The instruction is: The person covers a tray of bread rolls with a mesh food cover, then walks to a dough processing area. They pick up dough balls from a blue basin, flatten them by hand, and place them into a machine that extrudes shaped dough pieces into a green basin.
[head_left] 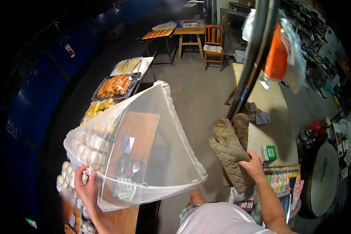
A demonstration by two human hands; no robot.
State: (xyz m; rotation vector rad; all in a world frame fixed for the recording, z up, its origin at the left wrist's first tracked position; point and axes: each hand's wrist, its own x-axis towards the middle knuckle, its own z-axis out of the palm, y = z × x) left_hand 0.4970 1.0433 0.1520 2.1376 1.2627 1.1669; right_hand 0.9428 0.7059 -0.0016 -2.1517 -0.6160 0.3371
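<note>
My left hand [87, 188] pinches a white mesh food cover [169, 132] by a bunched bit of its fabric. The cover is tilted, with its lacy rim on the right, away from that hand. Through the netting show a brown board [135, 126], a dark tray with a spoon, and bagged pale buns [90, 150]. My right hand [254, 167] is closed on the edge of a brown quilted oven mitt [233, 160]. A second mitt [241, 126] lies behind it, close to the metal post.
Along the left stand bagged yellow food [95, 110], a black tray of browned food [115, 85] and a pale tray [128, 66]. Farther back are a tray of buns [158, 34] and a wooden chair [213, 39]. A metal post [255, 54] rises beside the right-hand table [275, 128], which holds a green-and-white box [269, 153].
</note>
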